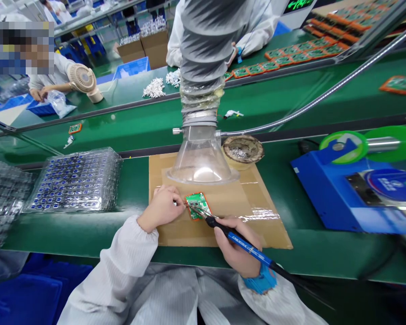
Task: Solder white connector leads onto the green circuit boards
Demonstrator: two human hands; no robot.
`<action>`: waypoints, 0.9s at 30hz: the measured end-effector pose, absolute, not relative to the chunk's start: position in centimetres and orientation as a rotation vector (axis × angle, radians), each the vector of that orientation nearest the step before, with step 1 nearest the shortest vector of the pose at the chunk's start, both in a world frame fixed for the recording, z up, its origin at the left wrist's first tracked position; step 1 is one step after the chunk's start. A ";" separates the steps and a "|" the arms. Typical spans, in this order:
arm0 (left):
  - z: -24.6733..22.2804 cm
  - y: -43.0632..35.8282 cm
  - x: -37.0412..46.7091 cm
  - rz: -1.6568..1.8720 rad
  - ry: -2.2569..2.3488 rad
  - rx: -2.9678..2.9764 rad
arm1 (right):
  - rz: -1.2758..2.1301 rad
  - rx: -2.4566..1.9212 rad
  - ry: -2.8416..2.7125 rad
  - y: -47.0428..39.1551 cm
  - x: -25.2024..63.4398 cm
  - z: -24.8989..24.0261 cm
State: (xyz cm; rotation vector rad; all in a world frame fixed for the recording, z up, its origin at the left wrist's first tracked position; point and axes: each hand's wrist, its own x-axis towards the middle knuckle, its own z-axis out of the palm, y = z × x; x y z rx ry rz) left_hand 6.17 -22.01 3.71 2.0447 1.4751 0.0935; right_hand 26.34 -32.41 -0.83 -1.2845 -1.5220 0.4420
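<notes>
A green circuit board [200, 200] with an orange edge lies on a brown cardboard sheet [223, 234]. My right hand [238, 246] grips a blue and black soldering iron [245, 245], its metal tip touching or just over the board's left part. At the board's left edge is my left hand [165, 205], fingers pinched together. Whatever sits between those fingertips is too small to make out. A blue band circles my right wrist.
Above the board hangs a clear fume hood [203, 158] on a grey hose. Behind it sits a round tip-cleaning pot [242, 150]. Stacked clear trays [76, 180] stand left, a blue solder-wire feeder [328, 185] right. Across the green conveyor belt [138, 122], other people work.
</notes>
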 end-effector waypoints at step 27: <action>3.7 -22.1 6.0 0.092 1.482 2.038 | 0.220 -1.419 -1.042 -30.8 30.7 -1.8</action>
